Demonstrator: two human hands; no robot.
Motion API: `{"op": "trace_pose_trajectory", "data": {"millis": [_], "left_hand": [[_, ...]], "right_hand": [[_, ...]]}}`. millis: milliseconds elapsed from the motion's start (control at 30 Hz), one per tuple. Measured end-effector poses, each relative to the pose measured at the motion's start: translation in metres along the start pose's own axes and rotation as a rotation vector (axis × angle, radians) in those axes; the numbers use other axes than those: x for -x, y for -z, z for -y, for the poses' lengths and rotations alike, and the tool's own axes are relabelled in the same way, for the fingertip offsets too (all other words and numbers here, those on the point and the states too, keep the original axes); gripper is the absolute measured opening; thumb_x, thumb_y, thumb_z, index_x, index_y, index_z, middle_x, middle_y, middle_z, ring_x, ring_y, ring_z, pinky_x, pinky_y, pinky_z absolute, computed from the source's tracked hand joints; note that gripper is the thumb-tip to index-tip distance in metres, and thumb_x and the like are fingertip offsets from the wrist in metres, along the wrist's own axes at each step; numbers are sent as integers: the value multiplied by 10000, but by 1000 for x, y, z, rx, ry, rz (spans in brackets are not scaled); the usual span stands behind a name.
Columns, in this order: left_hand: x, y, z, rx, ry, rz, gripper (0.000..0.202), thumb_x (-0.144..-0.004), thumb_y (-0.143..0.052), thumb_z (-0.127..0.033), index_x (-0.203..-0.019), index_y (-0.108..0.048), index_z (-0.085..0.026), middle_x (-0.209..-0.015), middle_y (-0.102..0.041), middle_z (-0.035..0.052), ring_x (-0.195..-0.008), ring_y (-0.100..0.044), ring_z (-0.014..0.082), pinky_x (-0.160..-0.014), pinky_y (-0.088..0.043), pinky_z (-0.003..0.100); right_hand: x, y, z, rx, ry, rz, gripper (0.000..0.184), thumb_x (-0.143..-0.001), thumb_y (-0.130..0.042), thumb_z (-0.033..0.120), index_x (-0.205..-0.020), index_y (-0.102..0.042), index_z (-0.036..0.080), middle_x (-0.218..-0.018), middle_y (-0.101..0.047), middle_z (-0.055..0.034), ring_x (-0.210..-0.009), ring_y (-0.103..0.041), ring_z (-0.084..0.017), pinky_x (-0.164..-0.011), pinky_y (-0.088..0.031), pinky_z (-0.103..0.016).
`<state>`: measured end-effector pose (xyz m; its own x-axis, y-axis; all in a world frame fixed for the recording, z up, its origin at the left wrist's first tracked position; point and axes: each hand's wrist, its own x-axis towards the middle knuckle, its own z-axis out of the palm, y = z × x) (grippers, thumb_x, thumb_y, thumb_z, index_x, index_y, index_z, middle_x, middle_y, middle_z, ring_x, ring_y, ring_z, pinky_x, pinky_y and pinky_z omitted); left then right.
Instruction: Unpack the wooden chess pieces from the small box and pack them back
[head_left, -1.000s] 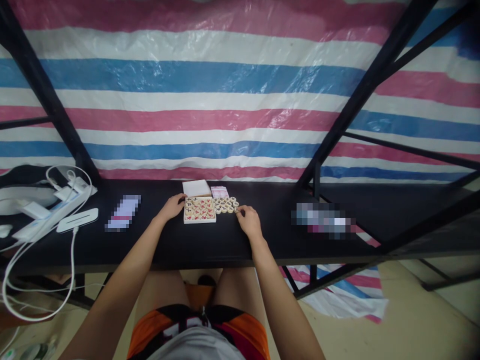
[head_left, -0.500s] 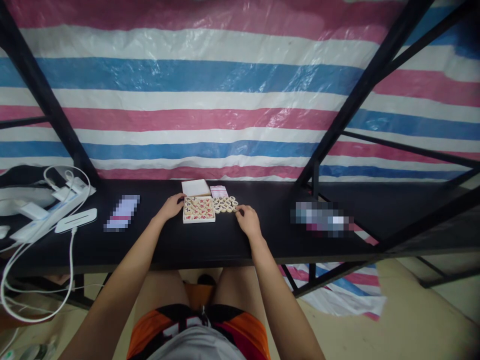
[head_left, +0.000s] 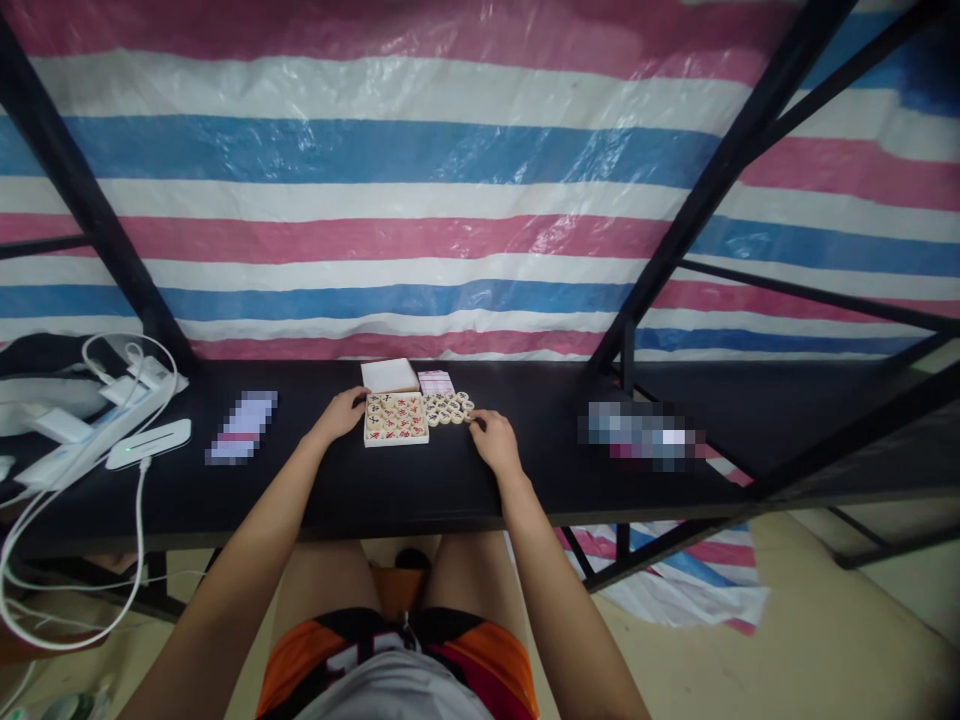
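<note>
A small white box (head_left: pixel 397 440) on the black table holds rows of round xiangqi pieces, mostly with red characters and a few black ones at the left. My left hand (head_left: pixel 345 413) grips the box at its far left corner, fingers bent against the wall. Just right of the box several loose xiangqi pieces (head_left: pixel 448 408) with dark characters lie in a tight cluster. At the right end of this cluster my right hand (head_left: pixel 495 440) has its thumb and fingertips closed on an end piece, which they partly cover.
Behind the box lie its white lid (head_left: pixel 388 376) and a pink-and-white paper packet (head_left: pixel 436 383). A blurred phone-like object (head_left: pixel 242 428) is at the left, near a power strip (head_left: pixel 97 425) with white cables. A pixelated object (head_left: pixel 641 435) lies right. Black metal posts (head_left: pixel 660 270) frame the table (head_left: pixel 450 490).
The view has shifted very slightly. Both hands stay at the same places, the left at the box and the right at the end of the piece cluster.
</note>
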<state>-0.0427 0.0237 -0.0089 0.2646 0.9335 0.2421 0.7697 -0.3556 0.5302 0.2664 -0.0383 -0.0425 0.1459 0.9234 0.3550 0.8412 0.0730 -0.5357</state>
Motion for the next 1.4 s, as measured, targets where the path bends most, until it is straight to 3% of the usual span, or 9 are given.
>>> {"op": "trace_pose_trajectory", "data": {"millis": [1400], "left_hand": [[0,0,1,3,-13,3,351,-831,-449,-199,-1149,-595,-167,-1168,-648,84,-1103,-586,208,-984,-427,329]], "right_hand": [[0,0,0,-9,8,14,297,-824,-487,199,-1060,-667,208,-1105,-642,-68,-1023,-563,-213,-925,-401,-328]]}}
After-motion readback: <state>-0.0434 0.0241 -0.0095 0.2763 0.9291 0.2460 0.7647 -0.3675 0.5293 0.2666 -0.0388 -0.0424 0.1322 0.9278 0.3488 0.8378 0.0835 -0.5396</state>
